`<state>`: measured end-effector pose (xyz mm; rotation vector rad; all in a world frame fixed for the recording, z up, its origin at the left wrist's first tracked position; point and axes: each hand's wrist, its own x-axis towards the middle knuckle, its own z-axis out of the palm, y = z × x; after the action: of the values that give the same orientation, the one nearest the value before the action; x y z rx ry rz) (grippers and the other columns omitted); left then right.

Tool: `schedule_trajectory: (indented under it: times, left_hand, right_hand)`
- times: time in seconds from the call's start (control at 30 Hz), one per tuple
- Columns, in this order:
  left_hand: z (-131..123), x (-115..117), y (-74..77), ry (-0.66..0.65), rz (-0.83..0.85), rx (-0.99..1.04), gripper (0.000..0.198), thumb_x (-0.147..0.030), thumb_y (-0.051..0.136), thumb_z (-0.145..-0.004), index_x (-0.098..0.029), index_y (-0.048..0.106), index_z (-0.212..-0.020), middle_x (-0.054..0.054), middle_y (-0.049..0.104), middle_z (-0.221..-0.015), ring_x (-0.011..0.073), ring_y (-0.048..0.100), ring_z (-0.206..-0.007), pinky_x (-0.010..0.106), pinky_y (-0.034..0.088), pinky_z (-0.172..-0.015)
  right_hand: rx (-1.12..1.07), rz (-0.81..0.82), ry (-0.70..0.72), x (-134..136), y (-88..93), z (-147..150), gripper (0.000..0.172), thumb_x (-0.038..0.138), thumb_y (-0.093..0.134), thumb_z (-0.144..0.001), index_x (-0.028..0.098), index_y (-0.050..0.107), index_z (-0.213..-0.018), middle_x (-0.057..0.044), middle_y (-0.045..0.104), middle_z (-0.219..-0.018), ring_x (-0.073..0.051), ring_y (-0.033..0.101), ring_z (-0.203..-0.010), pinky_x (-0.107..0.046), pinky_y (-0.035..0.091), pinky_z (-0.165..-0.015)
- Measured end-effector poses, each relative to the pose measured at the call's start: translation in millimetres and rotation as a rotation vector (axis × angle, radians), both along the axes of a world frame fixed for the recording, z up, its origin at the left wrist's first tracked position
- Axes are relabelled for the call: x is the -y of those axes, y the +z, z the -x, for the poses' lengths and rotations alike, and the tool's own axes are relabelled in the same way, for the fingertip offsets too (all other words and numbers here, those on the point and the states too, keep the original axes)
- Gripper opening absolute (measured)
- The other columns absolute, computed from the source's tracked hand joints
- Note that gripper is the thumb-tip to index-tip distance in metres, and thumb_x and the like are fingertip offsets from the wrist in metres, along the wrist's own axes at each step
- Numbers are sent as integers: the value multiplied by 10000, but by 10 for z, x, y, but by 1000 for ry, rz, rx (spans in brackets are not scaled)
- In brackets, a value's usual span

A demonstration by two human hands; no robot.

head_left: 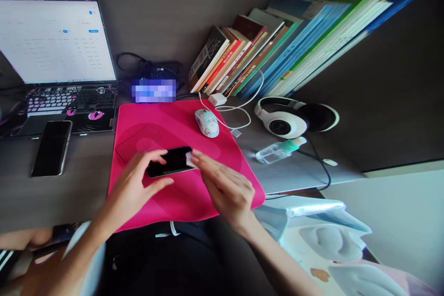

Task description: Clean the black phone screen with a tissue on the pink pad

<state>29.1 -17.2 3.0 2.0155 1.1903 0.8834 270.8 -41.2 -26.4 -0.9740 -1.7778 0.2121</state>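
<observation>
Left hand [133, 184] is spanning the phone [175, 162], fingers wide; right hand [229, 189] is holding a white scrap [189, 160]. Uneven pressure could skid the phone.

Between our left hand [133, 176] and our right hand [231, 189], a phone [175, 159] lies on the mat [183, 203], which rests on the worktop [79, 194]. Just beyond our left hand, a flat sheet [138, 140] lies on the mat; well to that hand's left, a 2nd phone [52, 148] lies on the worktop before the laptop [58, 46]. Beyond our right hand, a mouse [207, 123] sits on the mat, a charger [218, 98] behind it, then books [256, 53]. Right of our right hand are a bottle [272, 151] and, behind it, headphones [294, 122].
</observation>
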Motion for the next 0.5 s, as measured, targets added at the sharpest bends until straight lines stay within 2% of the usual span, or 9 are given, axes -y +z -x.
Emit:
schedule_trajectory:
  times: [0.07, 0.1, 0.17, 0.23, 0.33, 0.43, 0.5]
  left_hand:
    - [146, -88, 1, 98, -236, -312, 589, -468, 725, -979, -313, 526, -1511, 113, 643, -1465, 349, 569, -1347, 570, 397, -1170]
    - [202, -127, -15, 130, -300, -435, 682, -493, 739, -962, -290, 483, -1561, 143, 617, -1501, 389, 538, -1372, 601, 389, -1157]
    - [272, -191, -73, 108, -332, -567, 825, -550, 745, -940, -254, 398, -1628, 174, 588, -1526, 400, 530, -1371, 580, 421, -1127]
    - [298, -237, -147, 89, -348, -621, 850, -588, 744, -926, -252, 404, -1629, 180, 597, -1496, 396, 547, -1339, 561, 439, -1106]
    - [304, -286, -238, 62, -348, -642, 769, -606, 751, -912, -265, 512, -1559, 164, 629, -1403, 382, 574, -1249, 553, 449, -1077]
    - [317, -333, -291, 39, -342, -617, 680, -627, 742, -908, -265, 608, -1468, 145, 645, -1317, 365, 578, -1174, 550, 462, -1046]
    - [327, -362, -316, 34, -348, -600, 661, -646, 734, -904, -269, 634, -1438, 138, 643, -1284, 364, 574, -1165, 551, 462, -1045]
  right_hand:
    - [217, -33, -101, -125, -46, -69, 547, 2, 522, -1010, 268, 651, -1470, -53, 715, -1416, -247, 688, -1320, -459, 597, -1144]
    - [310, -21, -121, -169, -80, -84, 521, 11, 503, -1012, 226, 661, -1460, -77, 722, -1402, -253, 690, -1317, -464, 595, -1146]
    - [450, 26, -127, -200, -151, -76, 499, 37, 484, -1010, 174, 659, -1457, -107, 714, -1410, -267, 682, -1330, -487, 576, -1166]
    - [531, 63, -117, -154, -208, -38, 518, 63, 482, -999, 141, 621, -1493, -133, 679, -1454, -278, 650, -1371, -509, 543, -1196]
    - [575, 95, -116, -23, -252, 15, 595, 115, 491, -993, 97, 498, -1588, -179, 579, -1555, -304, 562, -1461, -536, 489, -1238]
    - [587, 139, -115, 41, -261, 35, 670, 167, 493, -1006, 97, 370, -1660, -191, 483, -1631, -327, 477, -1524, -565, 447, -1261]
    - [588, 171, -108, 2, -253, 37, 662, 187, 475, -1026, 109, 350, -1671, -184, 465, -1646, -324, 446, -1545, -570, 428, -1272]
